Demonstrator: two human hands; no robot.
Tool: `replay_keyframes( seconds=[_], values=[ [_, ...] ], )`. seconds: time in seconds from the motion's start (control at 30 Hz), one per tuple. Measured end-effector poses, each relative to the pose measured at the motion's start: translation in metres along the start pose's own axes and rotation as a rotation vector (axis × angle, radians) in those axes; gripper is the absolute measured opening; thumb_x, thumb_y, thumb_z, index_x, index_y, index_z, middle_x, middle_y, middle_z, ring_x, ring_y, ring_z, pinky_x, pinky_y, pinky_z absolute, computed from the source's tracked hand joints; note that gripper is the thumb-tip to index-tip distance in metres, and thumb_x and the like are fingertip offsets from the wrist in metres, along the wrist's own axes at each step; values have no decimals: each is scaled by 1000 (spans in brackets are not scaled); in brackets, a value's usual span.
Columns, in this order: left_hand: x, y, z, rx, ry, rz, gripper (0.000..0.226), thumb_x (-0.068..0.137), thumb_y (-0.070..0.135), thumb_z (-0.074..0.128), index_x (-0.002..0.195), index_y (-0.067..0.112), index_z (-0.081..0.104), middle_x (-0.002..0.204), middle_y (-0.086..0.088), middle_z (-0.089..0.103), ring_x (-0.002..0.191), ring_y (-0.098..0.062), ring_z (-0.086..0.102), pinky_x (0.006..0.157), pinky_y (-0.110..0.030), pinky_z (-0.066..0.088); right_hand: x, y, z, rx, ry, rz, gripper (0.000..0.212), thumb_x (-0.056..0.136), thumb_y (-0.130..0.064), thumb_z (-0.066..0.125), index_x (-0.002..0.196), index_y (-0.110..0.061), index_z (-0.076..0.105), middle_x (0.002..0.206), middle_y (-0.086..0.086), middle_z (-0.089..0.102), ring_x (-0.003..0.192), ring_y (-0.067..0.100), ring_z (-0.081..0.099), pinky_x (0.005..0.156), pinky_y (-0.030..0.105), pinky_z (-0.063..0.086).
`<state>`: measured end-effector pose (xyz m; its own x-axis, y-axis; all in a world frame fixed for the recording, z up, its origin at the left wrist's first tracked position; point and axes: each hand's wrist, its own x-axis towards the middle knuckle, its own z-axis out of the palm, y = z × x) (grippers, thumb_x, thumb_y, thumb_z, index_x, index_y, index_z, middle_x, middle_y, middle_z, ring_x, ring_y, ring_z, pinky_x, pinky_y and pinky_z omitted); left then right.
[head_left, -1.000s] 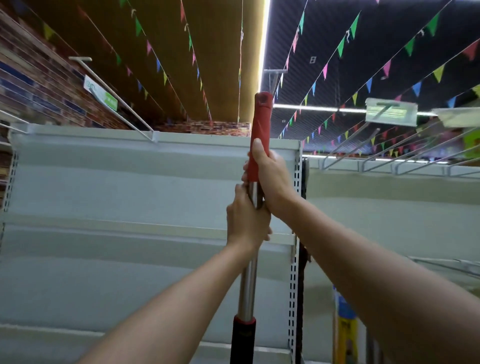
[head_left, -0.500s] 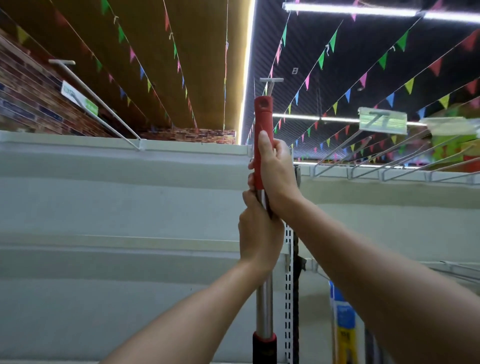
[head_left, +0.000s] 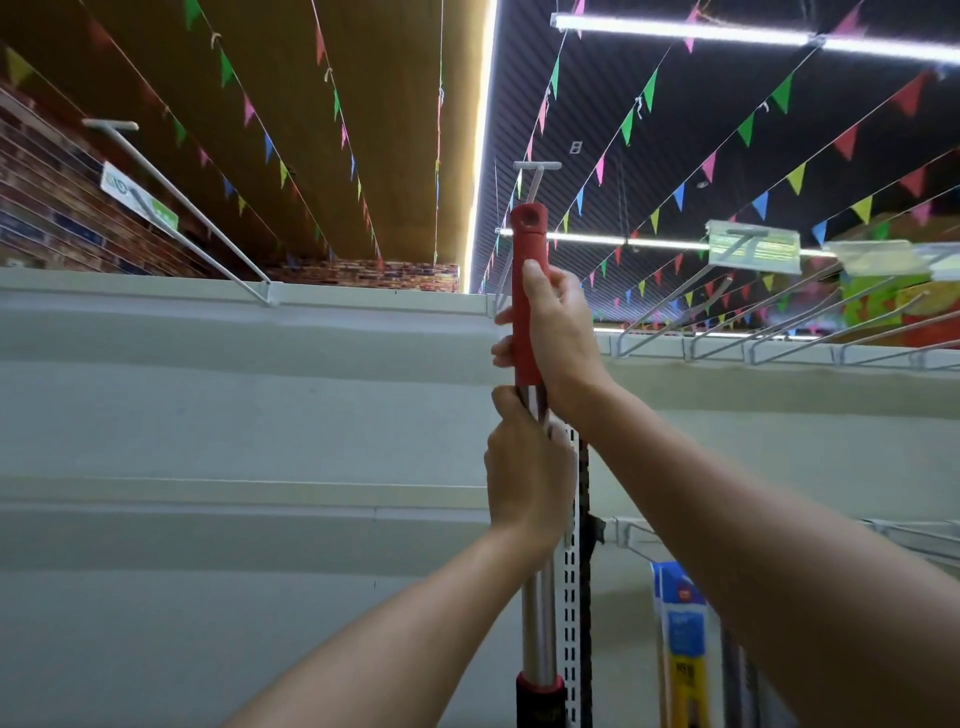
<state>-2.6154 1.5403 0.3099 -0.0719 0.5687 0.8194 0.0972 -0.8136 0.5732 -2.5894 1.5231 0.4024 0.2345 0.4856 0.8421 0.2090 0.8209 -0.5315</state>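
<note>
The fingers (head_left: 503, 357) of the right hand (head_left: 561, 338) are wrapping tight round the smooth, rubbery-looking red grip (head_left: 527, 244). The left hand (head_left: 524, 467) is clamping the shiny steel pole (head_left: 537, 623) just beneath it. The pole is standing upright before a pale metal shelf (head_left: 208, 338). The person is probably setting its length, so next the hands should twist against each other, keeping the pole straight above its black collar (head_left: 540, 701).

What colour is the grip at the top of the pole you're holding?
Red: the grip tops a silver metal pole, clearest in the head view.
</note>
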Motion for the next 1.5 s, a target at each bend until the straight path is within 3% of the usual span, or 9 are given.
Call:
replay_keyframes(
  seconds=[0.23, 0.4, 0.57, 0.77, 0.97, 1.3, 1.4, 1.5],
  values=[
    [-1, 1, -2, 81, 14, -9, 19, 93, 13, 48, 97, 18, 30, 74, -2, 50, 75, -31, 63, 71, -42, 57, 17, -9, 1, 58, -10, -9, 37, 100, -22, 40, 137, -21, 35, 87, 12, 62, 51, 15, 60, 45, 25, 48],
    [2, -7, 0, 114, 19, 19, 22, 94, 13, 47, 94, 21, 26, 65, 4, 43, 54, -11, 49, 55, -27, 51, 23, -8, 2, 97, -16, -4, 36, 101, -20, 38, 137, -24, 38, 95, 15, 61, 53, 15, 60, 45, 25, 47],
    [5, -14, 2, 126, 19, 24, 23, 93, 11, 47, 92, 21, 26, 64, 3, 43, 51, -10, 47, 48, -22, 43, 26, -1, 1, 66, -21, 9, 39, 102, -22, 35, 141, -23, 34, 117, 23, 57, 57, 16, 61, 46, 26, 47],
    [9, -19, 5, 134, 23, 22, 24, 92, 10, 47, 93, 21, 26, 63, 2, 44, 49, -11, 47, 47, -25, 45, 31, 3, 1, 54, -19, -2, 39, 102, -21, 34, 141, -23, 34, 118, 22, 56, 58, 16, 60, 46, 26, 47],
    [7, -25, 12, 146, 35, 3, 23, 95, 14, 47, 94, 23, 26, 64, 4, 45, 50, -10, 48, 49, -24, 47, 30, 12, -4, 96, -19, 16, 37, 102, -20, 35, 139, -23, 39, 98, 14, 56, 58, 16, 57, 48, 28, 48],
    [15, -47, 20, 117, -24, 1, 19, 96, 24, 46, 93, 23, 27, 65, 5, 47, 48, -7, 48, 43, -15, 36, 38, 40, -6, 83, -32, 39, 40, 103, -20, 35, 143, -21, 35, 98, 11, 61, 56, 14, 60, 49, 27, 51],
    [19, -50, 21, 100, -61, -10, 20, 96, 29, 43, 89, 23, 25, 69, 1, 50, 54, -13, 52, 46, -26, 44, 41, 46, -6, 72, -40, 38, 41, 103, -20, 34, 144, -21, 33, 103, 13, 60, 59, 16, 60, 51, 28, 53],
    [25, -51, 18, 79, -157, -37, 23, 96, 41, 38, 95, 23, 24, 76, -5, 56, 65, -28, 62, 62, -45, 57, 44, 51, -5, 66, -43, 38, 41, 103, -20, 33, 145, -21, 32, 112, 17, 58, 60, 16, 61, 50, 27, 52]
  ],
)
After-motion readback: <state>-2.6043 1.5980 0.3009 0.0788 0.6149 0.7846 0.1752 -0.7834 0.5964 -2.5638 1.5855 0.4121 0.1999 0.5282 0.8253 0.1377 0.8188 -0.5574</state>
